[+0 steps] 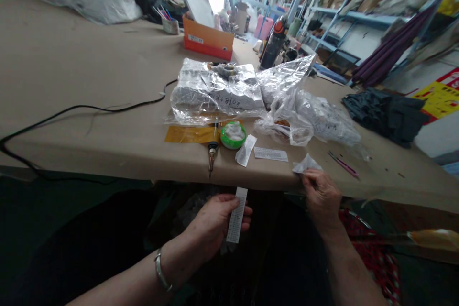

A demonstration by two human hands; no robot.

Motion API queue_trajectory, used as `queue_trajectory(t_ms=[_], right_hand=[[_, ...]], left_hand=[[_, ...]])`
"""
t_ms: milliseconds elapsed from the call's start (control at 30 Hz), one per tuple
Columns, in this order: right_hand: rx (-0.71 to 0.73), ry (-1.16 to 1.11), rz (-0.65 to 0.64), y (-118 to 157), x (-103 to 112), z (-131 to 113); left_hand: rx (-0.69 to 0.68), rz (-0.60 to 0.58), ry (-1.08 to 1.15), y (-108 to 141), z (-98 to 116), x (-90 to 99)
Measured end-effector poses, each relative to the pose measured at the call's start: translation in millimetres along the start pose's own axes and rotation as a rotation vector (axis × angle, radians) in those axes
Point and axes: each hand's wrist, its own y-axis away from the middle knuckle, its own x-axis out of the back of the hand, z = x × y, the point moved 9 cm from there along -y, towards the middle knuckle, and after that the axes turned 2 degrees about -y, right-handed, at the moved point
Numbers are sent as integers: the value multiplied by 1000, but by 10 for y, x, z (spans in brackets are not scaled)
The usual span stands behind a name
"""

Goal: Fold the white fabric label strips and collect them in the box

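Left hand (214, 222), narrowly closed, holds a printed strip (236, 220); right hand (322, 195), bunched, pinches a white scrap (307, 162)

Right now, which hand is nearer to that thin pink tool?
Right. The right hand, touching a white scrap, is close by, just left of the thin pink tool; the left hand, holding a printed strip, is much farther off to the left.
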Motion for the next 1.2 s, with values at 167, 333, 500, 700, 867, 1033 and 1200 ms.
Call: queue_trajectory(t_ms=[167,333,500,700,867,1033,1200], right_hand=[[-30,-49,47,16,54,6],[-119,-103,239,1,375,-77],[154,-321,-8,100,167,-1005],[466,-458,-329,514,-335,-1800],[482,-503,-375,594,-437,-1786],[484,-565,-429,602,-448,-1787],[514,-579,-415,591,-439,-1814]], left_hand=[[18,-14,-4,19,-38,5],[17,-36,7,22,-61,0],[15,-88,50,61,-79,-88],[-119,-131,239,75,5,-61],[-119,-89,243,71,-5,33],[-134,-53,253,41,-16,89],[-106,-59,252,39,-36,85]])
